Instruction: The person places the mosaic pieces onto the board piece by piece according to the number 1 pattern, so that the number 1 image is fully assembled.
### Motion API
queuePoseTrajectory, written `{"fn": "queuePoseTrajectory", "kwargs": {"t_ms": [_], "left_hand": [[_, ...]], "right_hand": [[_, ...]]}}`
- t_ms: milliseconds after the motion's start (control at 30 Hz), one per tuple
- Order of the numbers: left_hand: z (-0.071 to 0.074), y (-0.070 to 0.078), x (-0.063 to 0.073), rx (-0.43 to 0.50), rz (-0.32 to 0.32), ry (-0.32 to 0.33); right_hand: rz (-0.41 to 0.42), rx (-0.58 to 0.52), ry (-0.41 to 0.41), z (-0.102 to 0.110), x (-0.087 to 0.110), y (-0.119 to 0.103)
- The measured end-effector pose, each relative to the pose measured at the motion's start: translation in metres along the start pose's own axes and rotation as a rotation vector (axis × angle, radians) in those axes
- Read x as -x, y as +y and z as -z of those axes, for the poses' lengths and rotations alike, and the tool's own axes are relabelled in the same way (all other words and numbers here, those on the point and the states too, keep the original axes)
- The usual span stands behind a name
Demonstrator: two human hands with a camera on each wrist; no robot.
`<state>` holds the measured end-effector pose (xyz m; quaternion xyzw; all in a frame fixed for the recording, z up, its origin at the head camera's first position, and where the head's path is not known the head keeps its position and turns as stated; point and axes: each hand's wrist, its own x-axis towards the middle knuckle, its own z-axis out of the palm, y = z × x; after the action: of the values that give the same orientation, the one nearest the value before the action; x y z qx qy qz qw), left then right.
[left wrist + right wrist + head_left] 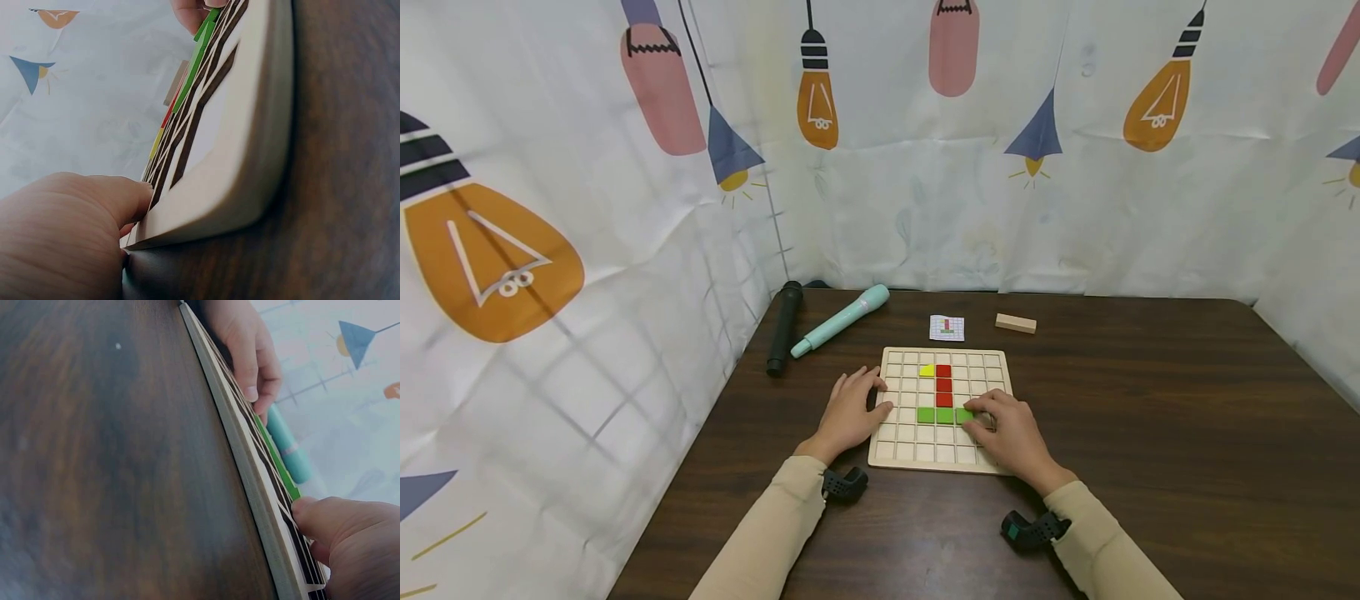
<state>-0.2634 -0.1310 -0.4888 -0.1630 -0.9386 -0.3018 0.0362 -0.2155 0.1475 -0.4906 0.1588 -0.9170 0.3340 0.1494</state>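
A pale wooden grid board [906,454] lies flat on the table between both hands. Its cells hold one yellow piece [927,371], a column of red square tiles [943,385] and a row of green square tiles [936,415]. With thumb and fingertips, my right hand [1018,437] pinches the green tile [964,414] at the right end of that row; the fingers partly cover it. My left hand [847,417] rests at the board's left edge, its thumb [128,197] on the rim and the other fingers loosely bent beside it.
Behind the board lie a small printed grid card [947,327] and a light wooden block [1016,323]. A black cylindrical stick [785,329] and a mint-green one [840,321] lie at the back left. Patterned cloth [895,200] hangs behind the table.
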Motion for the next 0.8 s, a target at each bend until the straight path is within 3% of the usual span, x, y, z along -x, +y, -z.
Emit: {"fn": "queuePoseTrajectory", "kwargs": {"t_ms": [500,800], "left_hand": [[0.0007,-0.0011,-0.0002,0.003,0.010,0.000],[0.0016,0.0011,0.0003,0.006,0.012,-0.010]], "right_hand": [[0.022,-0.037,0.005,0.0009,-0.0014,0.0033],[0.003,-0.089,0.064,0.0048,0.0002,0.0053]]}}
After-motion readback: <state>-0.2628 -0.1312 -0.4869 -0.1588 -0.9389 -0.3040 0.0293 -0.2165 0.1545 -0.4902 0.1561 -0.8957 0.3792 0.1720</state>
